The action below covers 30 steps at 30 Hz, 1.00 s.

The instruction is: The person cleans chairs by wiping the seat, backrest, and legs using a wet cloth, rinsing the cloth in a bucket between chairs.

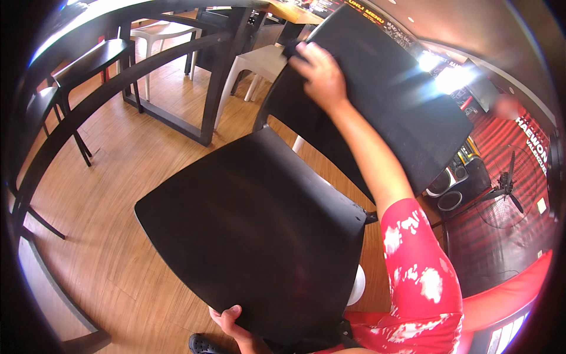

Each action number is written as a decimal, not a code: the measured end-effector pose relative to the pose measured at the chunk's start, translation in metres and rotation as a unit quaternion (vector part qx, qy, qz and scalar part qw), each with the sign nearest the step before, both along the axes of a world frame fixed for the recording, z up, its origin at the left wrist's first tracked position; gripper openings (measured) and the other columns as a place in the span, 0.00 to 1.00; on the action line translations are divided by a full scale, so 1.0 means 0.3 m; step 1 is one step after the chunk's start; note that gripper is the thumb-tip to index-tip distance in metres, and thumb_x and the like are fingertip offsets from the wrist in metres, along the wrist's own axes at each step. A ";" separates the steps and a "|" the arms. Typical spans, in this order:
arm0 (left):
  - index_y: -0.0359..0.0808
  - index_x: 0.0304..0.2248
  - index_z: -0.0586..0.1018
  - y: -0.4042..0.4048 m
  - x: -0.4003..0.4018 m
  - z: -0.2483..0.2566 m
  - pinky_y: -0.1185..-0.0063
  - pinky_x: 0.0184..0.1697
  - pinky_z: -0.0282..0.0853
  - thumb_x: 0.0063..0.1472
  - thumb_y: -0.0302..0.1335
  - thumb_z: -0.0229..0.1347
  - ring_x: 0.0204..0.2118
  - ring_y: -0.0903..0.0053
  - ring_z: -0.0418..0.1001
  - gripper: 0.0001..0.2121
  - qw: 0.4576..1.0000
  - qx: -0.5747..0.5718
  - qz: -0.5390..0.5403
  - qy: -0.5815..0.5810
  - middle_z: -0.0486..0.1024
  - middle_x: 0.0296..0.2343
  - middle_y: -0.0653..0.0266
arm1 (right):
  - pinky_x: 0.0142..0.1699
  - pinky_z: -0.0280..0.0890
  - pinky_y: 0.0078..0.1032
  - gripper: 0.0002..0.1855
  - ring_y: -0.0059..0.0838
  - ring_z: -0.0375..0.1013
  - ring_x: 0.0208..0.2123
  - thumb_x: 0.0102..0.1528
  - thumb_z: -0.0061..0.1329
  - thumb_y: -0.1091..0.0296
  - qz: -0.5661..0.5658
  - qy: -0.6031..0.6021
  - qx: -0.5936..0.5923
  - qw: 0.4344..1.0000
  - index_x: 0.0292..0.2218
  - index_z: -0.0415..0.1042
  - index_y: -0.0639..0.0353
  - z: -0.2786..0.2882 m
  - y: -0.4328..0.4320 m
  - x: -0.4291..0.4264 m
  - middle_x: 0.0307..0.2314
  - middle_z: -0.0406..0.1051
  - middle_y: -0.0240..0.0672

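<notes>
A black plastic chair fills the middle, its broad seat (252, 230) turned up towards me and its backrest (305, 106) beyond. At the bottom, my left hand (227, 319) grips the seat's near edge, thumb on top. My right hand (320, 73) reaches up over the backrest to a small dark item (290, 49) at the left corner of a flat black panel (389, 101). Motion blurs those fingers, so whether they hold the item or press on it cannot be told. The panel lies behind the backrest; whether it is a tabletop or another chair part is unclear.
Black chairs (90, 62) and a dark table frame (208, 88) stand at left on the wood floor (110, 190). A white stool (261, 57) is beyond. At right are a fan (504, 186), speakers (473, 181) and a red padded seat (504, 292). A black clog (205, 344) shows below.
</notes>
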<state>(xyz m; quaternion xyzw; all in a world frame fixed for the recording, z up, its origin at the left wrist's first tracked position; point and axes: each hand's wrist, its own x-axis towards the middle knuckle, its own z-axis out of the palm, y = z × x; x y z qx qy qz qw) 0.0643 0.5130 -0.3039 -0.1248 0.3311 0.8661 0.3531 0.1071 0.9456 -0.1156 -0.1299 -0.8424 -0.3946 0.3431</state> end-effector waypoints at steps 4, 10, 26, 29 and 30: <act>0.30 0.31 0.70 0.001 -0.001 0.030 0.80 0.32 0.68 0.33 0.24 0.48 0.27 0.71 0.70 0.19 0.999 -0.033 -0.022 -0.022 0.71 0.26 0.61 | 0.57 0.58 0.34 0.11 0.38 0.64 0.52 0.46 0.46 0.71 0.096 -0.200 -0.090 0.971 0.33 0.75 0.48 -0.235 -0.020 0.055 0.47 0.67 0.37; 0.30 0.30 0.70 -0.004 -0.028 0.029 0.80 0.32 0.68 0.33 0.24 0.48 0.26 0.72 0.70 0.18 0.999 -0.019 -0.023 0.040 0.71 0.25 0.61 | 0.54 0.61 0.34 0.07 0.36 0.65 0.50 0.48 0.47 0.65 0.105 -0.238 -0.053 0.964 0.31 0.75 0.48 -0.019 0.035 -0.009 0.45 0.68 0.34; 0.29 0.37 0.72 -0.022 0.000 -0.009 0.79 0.37 0.70 0.45 0.20 0.48 0.32 0.73 0.73 0.16 0.998 0.009 -0.054 0.041 0.73 0.31 0.59 | 0.57 0.57 0.32 0.07 0.37 0.62 0.53 0.47 0.45 0.67 -0.036 -0.385 -0.143 0.911 0.29 0.76 0.50 -0.114 -0.280 0.512 0.46 0.67 0.35; 0.30 0.37 0.72 -0.024 0.022 -0.011 0.79 0.38 0.70 0.47 0.21 0.49 0.32 0.74 0.73 0.15 0.998 0.000 -0.048 0.032 0.73 0.31 0.60 | 0.54 0.60 0.30 0.08 0.36 0.63 0.51 0.43 0.48 0.68 -0.070 -0.398 -0.195 0.894 0.27 0.76 0.52 -0.100 -0.441 0.702 0.44 0.69 0.35; 0.31 0.39 0.72 -0.032 0.021 -0.025 0.79 0.38 0.70 0.49 0.22 0.50 0.33 0.74 0.73 0.14 0.998 -0.012 -0.056 0.042 0.73 0.31 0.60 | 0.54 0.60 0.31 0.08 0.37 0.64 0.50 0.42 0.48 0.72 -0.080 -0.407 -0.207 0.886 0.27 0.76 0.53 -0.068 -0.499 0.728 0.44 0.70 0.36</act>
